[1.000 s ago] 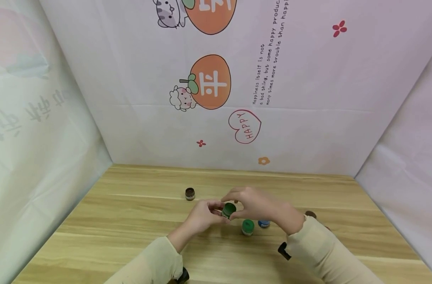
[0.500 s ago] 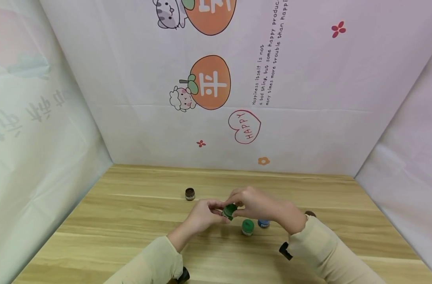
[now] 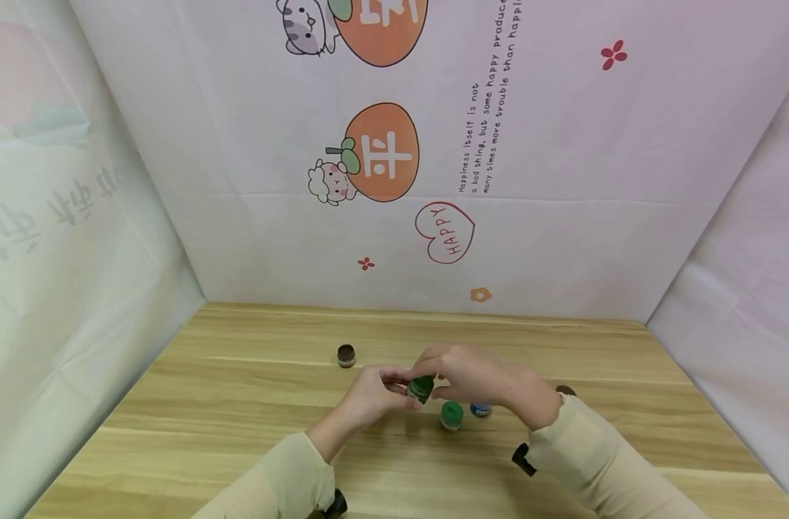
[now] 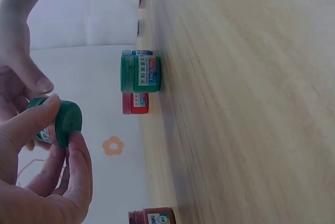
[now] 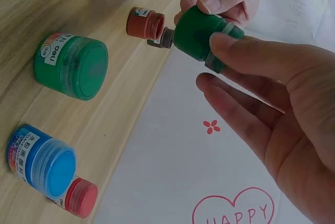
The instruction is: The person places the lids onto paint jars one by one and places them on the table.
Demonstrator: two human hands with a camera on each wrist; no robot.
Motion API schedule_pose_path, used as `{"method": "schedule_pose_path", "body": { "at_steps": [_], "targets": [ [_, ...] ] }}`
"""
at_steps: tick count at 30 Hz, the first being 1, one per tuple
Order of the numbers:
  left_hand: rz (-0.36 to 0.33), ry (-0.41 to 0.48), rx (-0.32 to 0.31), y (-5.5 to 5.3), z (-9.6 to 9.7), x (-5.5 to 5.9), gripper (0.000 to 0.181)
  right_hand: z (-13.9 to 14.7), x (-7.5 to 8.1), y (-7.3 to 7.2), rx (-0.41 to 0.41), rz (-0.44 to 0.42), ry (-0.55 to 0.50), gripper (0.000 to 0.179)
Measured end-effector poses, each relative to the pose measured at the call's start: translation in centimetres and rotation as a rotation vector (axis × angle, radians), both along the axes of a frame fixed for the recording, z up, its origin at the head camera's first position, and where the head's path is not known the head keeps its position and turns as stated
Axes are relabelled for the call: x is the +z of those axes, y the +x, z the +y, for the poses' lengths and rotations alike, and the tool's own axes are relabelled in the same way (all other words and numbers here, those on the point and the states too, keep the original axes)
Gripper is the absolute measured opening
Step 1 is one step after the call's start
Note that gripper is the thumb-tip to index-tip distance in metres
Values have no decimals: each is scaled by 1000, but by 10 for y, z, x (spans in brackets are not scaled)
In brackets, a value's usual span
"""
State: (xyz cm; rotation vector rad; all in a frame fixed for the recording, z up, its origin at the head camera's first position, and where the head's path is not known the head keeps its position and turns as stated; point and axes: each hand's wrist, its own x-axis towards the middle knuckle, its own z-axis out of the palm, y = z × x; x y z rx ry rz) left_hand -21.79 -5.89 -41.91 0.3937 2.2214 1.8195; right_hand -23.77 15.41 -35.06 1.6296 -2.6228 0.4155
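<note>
My left hand [image 3: 364, 398] grips a dark green paint jar [image 4: 68, 122], thumb and fingers on its body, and holds it tilted above the table. Beside the jar's lid end, my right hand [image 3: 468, 375] has its thumb and fairly straight fingers spread around the lid [image 5: 233, 29]. In the right wrist view the thumb overlaps the lid, while the index fingertip lies slightly away from it. Whether the thumb touches is unclear. A lighter green jar [image 3: 452, 416] with its lid on stands just below the hands, and a blue jar [image 5: 42, 161] stands beside it.
A dark brown jar [image 3: 346, 356] stands further back at the left. In the right wrist view a reddish-brown jar [image 5: 144, 23] shows an open mouth, and a red jar [image 5: 79, 197] sits behind the blue one. A brown round item [image 3: 565, 390] lies beyond my right forearm.
My right fingers came in onto the green jar's top half a second ago. Now the thumb has drawn back slightly, and the jar is tilted differently. My left hand has kept its grip.
</note>
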Motion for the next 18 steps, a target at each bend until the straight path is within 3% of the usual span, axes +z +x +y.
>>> {"method": "schedule_pose_path", "body": {
  "at_steps": [4,12,18],
  "targets": [
    [1,10,-6,1,1,2,40,1,0,1,1,-25,1,33],
    [-5,-7,-2,1,1,1,40,0,0,1,-77,-76,-17,24],
    [-6,-7,4,0,0,1,40,4,1,1,-36,-68,-15,38]
  ]
}}
